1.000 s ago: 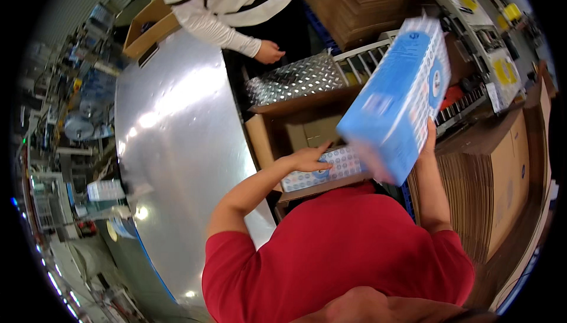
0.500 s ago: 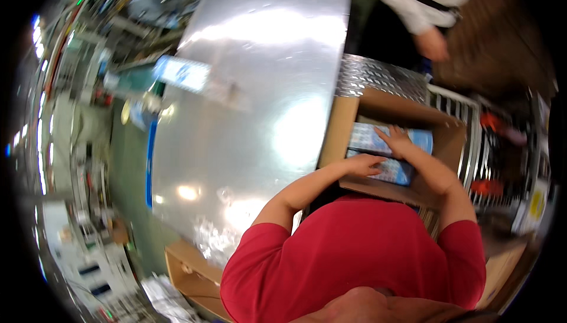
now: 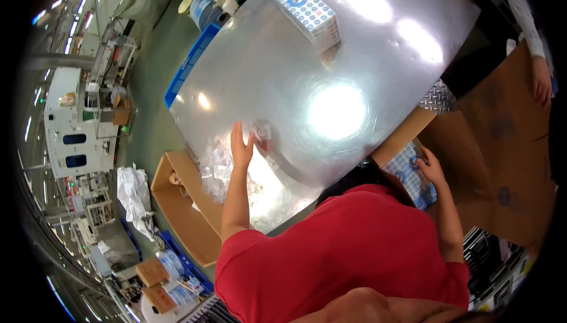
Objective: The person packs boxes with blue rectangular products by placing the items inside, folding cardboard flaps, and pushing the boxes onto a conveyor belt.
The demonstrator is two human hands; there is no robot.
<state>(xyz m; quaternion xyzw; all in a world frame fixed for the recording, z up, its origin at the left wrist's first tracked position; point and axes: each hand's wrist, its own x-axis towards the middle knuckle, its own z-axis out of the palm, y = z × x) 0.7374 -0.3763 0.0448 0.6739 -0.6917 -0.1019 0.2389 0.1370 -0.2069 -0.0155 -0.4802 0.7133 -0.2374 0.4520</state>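
Note:
My left hand (image 3: 241,147) is stretched over the shiny metal table (image 3: 283,86), its fingers extended and nothing held in them. Just beside its fingertips lies a small clear packet (image 3: 261,130). A loose pile of clear plastic packets (image 3: 216,172) spreads next to my left wrist. My right hand (image 3: 432,167) reaches into an open cardboard box (image 3: 407,134), fingers spread against a blue-and-white patterned carton (image 3: 406,168). Part of the carton is hidden by the box wall and my body.
Another blue-and-white carton (image 3: 304,13) lies at the table's far side. A second cardboard box (image 3: 189,205) stands off the table's left corner, and a blue bin (image 3: 192,63) along its left edge. At right, a co-worker's hand (image 3: 540,80) is beside a large cardboard flap (image 3: 502,145).
My left hand has left the cartons in the box and swung left over the table to the clear packets. My right hand stays at the cartons. The view has turned left.

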